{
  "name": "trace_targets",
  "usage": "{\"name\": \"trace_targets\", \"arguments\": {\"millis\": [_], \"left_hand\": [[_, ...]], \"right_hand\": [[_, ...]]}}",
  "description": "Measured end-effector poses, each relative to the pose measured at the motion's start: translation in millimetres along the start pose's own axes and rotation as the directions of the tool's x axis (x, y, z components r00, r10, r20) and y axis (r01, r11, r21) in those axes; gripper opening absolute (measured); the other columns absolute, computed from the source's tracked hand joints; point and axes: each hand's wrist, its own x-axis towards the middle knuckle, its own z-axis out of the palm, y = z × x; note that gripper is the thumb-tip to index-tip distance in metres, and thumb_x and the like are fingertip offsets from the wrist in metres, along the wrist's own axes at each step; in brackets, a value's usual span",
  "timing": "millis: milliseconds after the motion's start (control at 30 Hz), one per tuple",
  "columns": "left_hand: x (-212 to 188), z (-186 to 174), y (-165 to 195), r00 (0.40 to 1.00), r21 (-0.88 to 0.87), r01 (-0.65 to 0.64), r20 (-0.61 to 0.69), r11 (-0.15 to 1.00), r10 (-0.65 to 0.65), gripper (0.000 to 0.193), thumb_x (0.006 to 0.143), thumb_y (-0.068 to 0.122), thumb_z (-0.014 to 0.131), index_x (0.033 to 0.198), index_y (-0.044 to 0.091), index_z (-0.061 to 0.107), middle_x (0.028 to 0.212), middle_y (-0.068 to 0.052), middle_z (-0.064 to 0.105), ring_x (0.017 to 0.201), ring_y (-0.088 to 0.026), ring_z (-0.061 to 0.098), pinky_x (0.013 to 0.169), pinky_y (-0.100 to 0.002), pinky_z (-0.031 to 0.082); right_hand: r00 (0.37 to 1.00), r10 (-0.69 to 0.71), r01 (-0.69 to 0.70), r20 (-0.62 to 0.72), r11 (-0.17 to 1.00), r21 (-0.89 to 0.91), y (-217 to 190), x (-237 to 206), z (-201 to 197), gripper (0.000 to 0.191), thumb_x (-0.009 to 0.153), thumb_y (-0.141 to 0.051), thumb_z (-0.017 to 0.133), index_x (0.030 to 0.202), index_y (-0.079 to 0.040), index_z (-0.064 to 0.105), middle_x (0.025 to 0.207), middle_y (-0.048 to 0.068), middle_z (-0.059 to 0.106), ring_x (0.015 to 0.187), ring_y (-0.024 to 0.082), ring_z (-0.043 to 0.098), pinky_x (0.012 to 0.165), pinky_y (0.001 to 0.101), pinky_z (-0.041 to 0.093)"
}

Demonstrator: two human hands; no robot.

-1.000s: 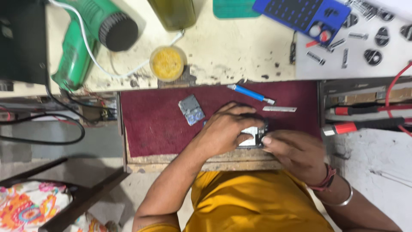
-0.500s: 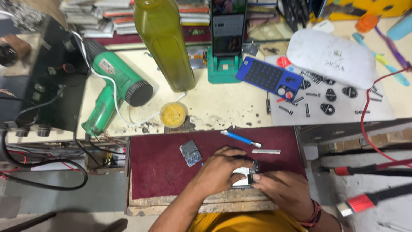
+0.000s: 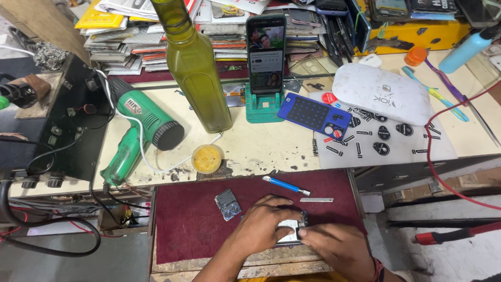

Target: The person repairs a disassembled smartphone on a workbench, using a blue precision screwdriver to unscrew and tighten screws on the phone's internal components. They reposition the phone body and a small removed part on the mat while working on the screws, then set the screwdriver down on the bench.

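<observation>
Maroon felt mat lay flat, rectangular. On its lower right, left hand and right hand each had a grip pinched on the small flat metallic phone part. Ridged grey metal module sat left of them on the mat; slim blue-handled knife above.

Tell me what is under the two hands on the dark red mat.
Between the left hand and right hand a small pale flat device with a dark edge shows, lying on the dark red mat. Most of it is covered by the hands, so its kind cannot be told.
</observation>
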Motion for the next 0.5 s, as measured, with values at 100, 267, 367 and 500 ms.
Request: {"name": "trace_targets", "arguments": {"millis": [100, 267, 367, 500], "left_hand": [[-0.6, 0.3, 1.0, 1.000, 0.013, -0.011, 0.010, 1.000, 0.011, 0.036, 0.081, 0.018, 0.081, 0.117, 0.015, 0.077, 0.125, -0.011, 0.073, 0.125, -0.031, 0.062, 0.106, -0.045, 0.046], [-2.9, -2.7, -0.5, 0.999, 0.023, -0.036, -0.024, 0.999, 0.037, 0.037, 0.079, 0.017, 0.080, 0.116, 0.014, 0.077, 0.126, -0.013, 0.072, 0.122, -0.032, 0.062, 0.105, -0.045, 0.047], [-3.7, -0.8, -4.4, 0.998, 0.037, -0.047, -0.028, 0.998, 0.048, 0.036, 0.081, 0.018, 0.080, 0.117, 0.014, 0.076, 0.127, -0.012, 0.072, 0.122, -0.032, 0.063, 0.105, -0.045, 0.047], [-6.4, -1.6, -8.1, 0.997, 0.039, -0.059, -0.042, 0.998, 0.060, 0.037, 0.082, 0.019, 0.080, 0.118, 0.014, 0.076, 0.126, -0.012, 0.072, 0.123, -0.032, 0.062, 0.106, -0.045, 0.047]], "right_hand": [[0.998, 0.049, -0.049, -0.037, 0.999, -0.020, 0.3, -2.2, 3.6, 0.039, 0.078, -0.013, 0.083, 0.115, -0.018, 0.072, 0.105, 0.007, 0.076, 0.086, 0.022, 0.077, 0.071, 0.0304, 0.062], [0.996, 0.088, -0.087, 0.031, 0.995, -0.048, -2.7, 0.1, 3.1, 0.040, 0.077, -0.010, 0.083, 0.116, -0.020, 0.074, 0.097, 0.003, 0.078, 0.081, 0.019, 0.078, 0.067, 0.0312, 0.062], [0.999, 0.044, -0.043, -0.022, 0.998, 0.038, -4.5, 3.9, 5.5, 0.041, 0.079, -0.005, 0.079, 0.118, -0.017, 0.072, 0.105, 0.010, 0.076, 0.088, 0.023, 0.078, 0.072, 0.0315, 0.063], [0.997, 0.069, -0.073, 0.042, 0.991, 0.110, -5.9, 5.5, 7.8, 0.042, 0.081, 0.002, 0.072, 0.118, -0.016, 0.073, 0.099, 0.007, 0.080, 0.083, 0.020, 0.080, 0.069, 0.0291, 0.064]]}}
